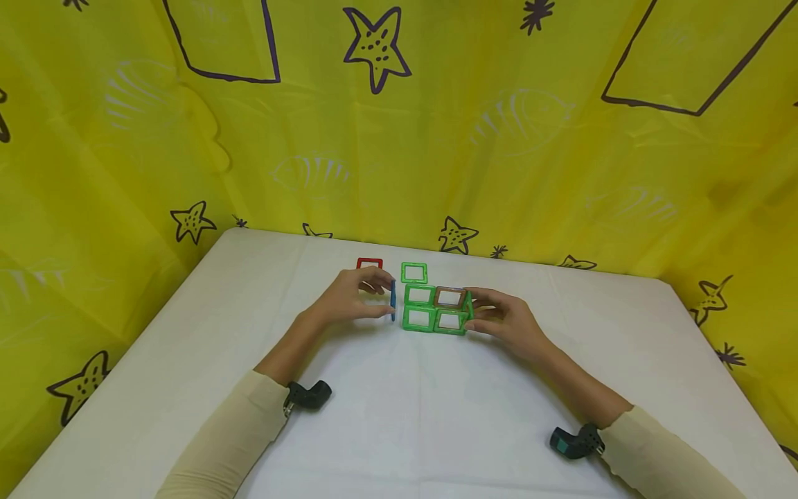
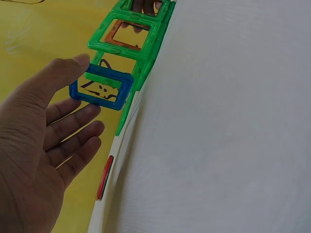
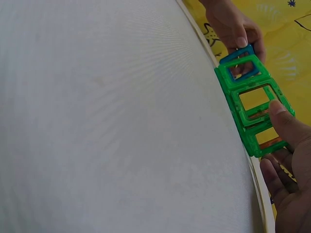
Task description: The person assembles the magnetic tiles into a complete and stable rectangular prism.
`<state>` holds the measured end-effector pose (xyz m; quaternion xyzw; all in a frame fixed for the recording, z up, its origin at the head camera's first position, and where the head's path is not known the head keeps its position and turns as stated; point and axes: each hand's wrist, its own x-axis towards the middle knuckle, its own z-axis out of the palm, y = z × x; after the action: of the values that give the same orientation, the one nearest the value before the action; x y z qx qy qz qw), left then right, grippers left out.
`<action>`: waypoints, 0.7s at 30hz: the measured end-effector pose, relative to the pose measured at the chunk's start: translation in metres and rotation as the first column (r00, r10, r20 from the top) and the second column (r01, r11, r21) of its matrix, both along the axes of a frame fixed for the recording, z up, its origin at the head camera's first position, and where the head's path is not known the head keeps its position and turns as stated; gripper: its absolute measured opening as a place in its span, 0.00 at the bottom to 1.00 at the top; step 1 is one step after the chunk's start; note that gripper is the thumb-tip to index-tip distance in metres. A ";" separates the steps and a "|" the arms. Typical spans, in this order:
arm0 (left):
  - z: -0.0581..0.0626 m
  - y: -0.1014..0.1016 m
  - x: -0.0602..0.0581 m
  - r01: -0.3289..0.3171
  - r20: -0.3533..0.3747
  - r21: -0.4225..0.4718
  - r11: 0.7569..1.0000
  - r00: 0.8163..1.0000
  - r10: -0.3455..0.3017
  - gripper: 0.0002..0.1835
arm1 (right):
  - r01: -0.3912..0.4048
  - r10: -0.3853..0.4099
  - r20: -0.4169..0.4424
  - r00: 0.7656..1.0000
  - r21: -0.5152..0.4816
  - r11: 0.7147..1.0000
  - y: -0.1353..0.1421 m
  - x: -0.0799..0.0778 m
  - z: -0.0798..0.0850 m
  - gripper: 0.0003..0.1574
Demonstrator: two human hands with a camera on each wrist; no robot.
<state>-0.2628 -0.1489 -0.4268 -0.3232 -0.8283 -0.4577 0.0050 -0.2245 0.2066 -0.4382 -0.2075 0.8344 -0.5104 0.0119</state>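
Note:
My left hand (image 1: 349, 298) pinches a blue square magnetic tile (image 2: 125, 92) between thumb and fingers. The tile stands upright, a small gap to the left of a structure of green square magnetic tiles (image 1: 419, 330). An orange-brown tile (image 1: 450, 289) forms part of that structure's far side. At its right end, my right hand (image 1: 508, 324) grips an upright green tile (image 1: 470, 305) between thumb and fingers. In the right wrist view, the blue tile (image 3: 249, 49) appears beyond the green frames, partly hidden by them.
A loose green tile (image 1: 414, 281) lies flat behind the structure. Left of it is a red tile (image 1: 370, 260), partly covered by my left hand. The white-covered table (image 1: 424, 416) meets a yellow patterned curtain (image 1: 399, 180) at its back and sides.

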 end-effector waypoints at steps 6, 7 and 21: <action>0.001 0.004 0.002 0.000 -0.003 -0.001 1.000 1.000 0.000 0.26 | -0.004 0.004 0.001 1.000 0.001 1.000 0.000 0.000 0.000 0.40; 0.001 0.004 0.002 0.004 -0.006 0.002 1.000 1.000 -0.004 0.26 | -0.005 0.005 0.001 1.000 0.001 1.000 0.000 0.000 0.000 0.40; -0.002 0.011 0.004 0.017 0.001 0.011 1.000 1.000 -0.018 0.25 | -0.004 0.004 0.015 1.000 -0.007 1.000 -0.004 0.000 -0.001 0.41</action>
<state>-0.2589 -0.1377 -0.4291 -0.3301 -0.8228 -0.4626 0.0023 -0.2241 0.2027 -0.4395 -0.2054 0.8322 -0.5147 0.0183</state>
